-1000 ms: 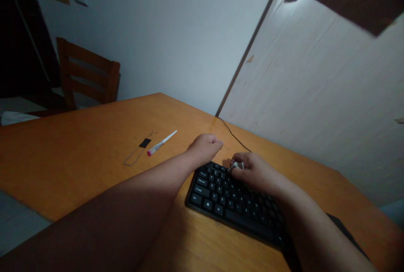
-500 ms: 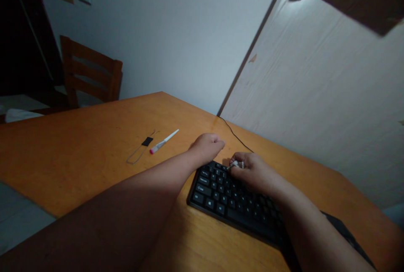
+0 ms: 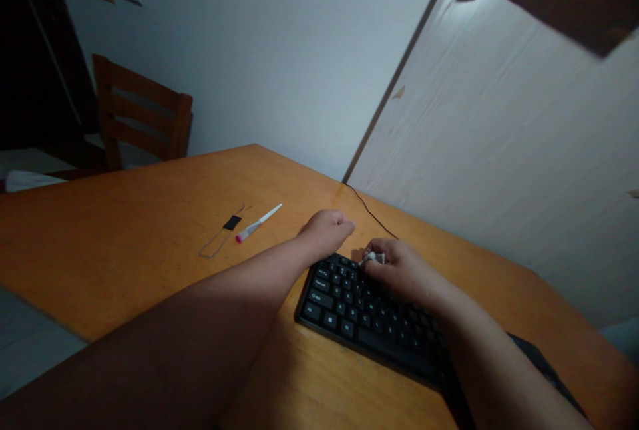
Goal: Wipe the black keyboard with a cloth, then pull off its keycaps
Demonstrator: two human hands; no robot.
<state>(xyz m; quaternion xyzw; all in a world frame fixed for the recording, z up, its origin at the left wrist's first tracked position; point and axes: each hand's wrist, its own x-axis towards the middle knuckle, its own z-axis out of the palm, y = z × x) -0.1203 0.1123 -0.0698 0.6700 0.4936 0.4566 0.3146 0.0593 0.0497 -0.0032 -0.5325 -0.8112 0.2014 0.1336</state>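
A black keyboard point(image 3: 367, 323) lies at a slant on the wooden table. Beyond its far left corner my left hand point(image 3: 327, 229) is closed, fingers curled; whatever is inside them, if anything, is hidden. Over the keyboard's far rows, my right hand point(image 3: 392, 262) pinches a small crumpled white wad point(image 3: 372, 257) that pokes out between thumb and fingers. The wad meets or nearly meets the top keys. My right forearm covers much of the keyboard's right part.
Left of my left arm lie a white brush with a pink tip point(image 3: 258, 223) and a thin looped cord with a black tab point(image 3: 232, 222). A black cable point(image 3: 372, 212) runs toward the wall. A wooden chair point(image 3: 142, 114) stands past the table point(image 3: 124, 230).
The view has shifted very slightly. Both hands hold almost the same place and grip as before.
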